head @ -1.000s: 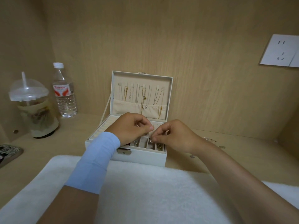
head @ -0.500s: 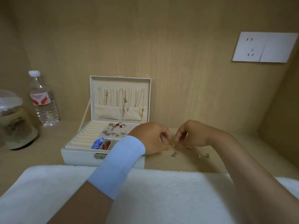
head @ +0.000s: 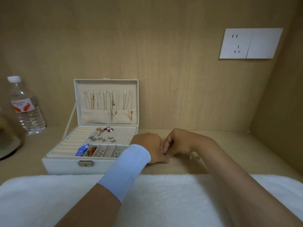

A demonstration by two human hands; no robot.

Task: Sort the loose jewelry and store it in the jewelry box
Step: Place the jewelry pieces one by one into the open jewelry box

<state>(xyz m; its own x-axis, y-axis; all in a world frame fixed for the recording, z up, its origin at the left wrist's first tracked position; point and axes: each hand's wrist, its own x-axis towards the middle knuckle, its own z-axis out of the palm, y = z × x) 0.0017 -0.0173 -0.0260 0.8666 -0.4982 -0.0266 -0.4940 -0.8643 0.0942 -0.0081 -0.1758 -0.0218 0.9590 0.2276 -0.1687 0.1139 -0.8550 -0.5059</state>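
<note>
- The pale wooden desk (head: 237, 145) carried everything, and the fluffy white towel (head: 164, 202) lay across its near edge under both your forearms.
- The white rectangular jewelry box (head: 65, 166) stood open to your left. Thin chain necklaces (head: 105, 102) hung in its upright lid. Small silver, gold and red earrings (head: 101, 138) sat on the perforated cream pad. Several of the narrow front compartments (head: 106, 150) held pieces.
- A clear plastic water bottle (head: 27, 108) stood well apart at far left.
- Your left hand (head: 147, 147), with a light blue wristband (head: 127, 169) on its wrist, rested on the desk just right of the box. Its fingers were curled out of sight behind its back.
- Your right hand (head: 180, 143) met it knuckle to knuckle, fingertips bunched as if pinching. Whether either hand actually held a piece, I could not tell.
- The loose jewelry (head: 198, 157), a couple of tiny metal pieces, lay on the bare desk just beside your right wrist.
- I judged you were mid-sort and working a small item between both hands. Much was already stored, with a few pieces left.
- Next you needed a sure pinch and a short carry left to the matching pad or compartment, taking care not to drop so small a piece.
</note>
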